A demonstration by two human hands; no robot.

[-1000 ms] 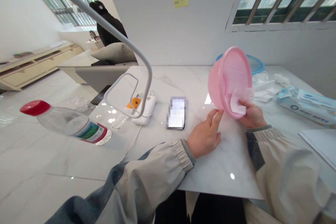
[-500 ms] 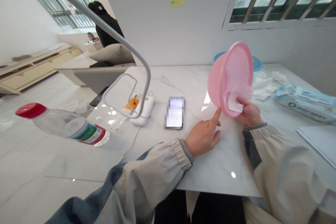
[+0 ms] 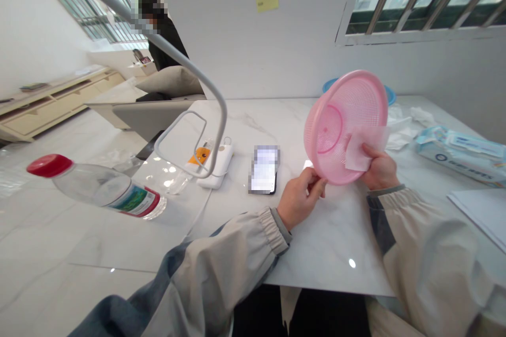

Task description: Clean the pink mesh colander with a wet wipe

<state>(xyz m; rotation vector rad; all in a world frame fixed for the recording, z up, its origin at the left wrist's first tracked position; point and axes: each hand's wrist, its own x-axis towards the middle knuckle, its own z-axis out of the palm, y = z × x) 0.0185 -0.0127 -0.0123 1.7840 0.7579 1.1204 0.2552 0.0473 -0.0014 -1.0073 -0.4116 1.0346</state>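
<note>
basket [image 3: 340, 121]: pink plastic mesh | wipe [image 3: 358, 146]: thin cloth | table [image 3: 316, 253]: glossy marble

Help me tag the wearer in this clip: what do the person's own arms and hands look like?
Both arms wear a pale beige jacket with gathered elastic cuffs. The left sleeve has a blue-grey panel underneath; the right sleeve a dark grey patch near the wrist. The left hand and right hand are bare: no gloves, rings or watch show.
</note>
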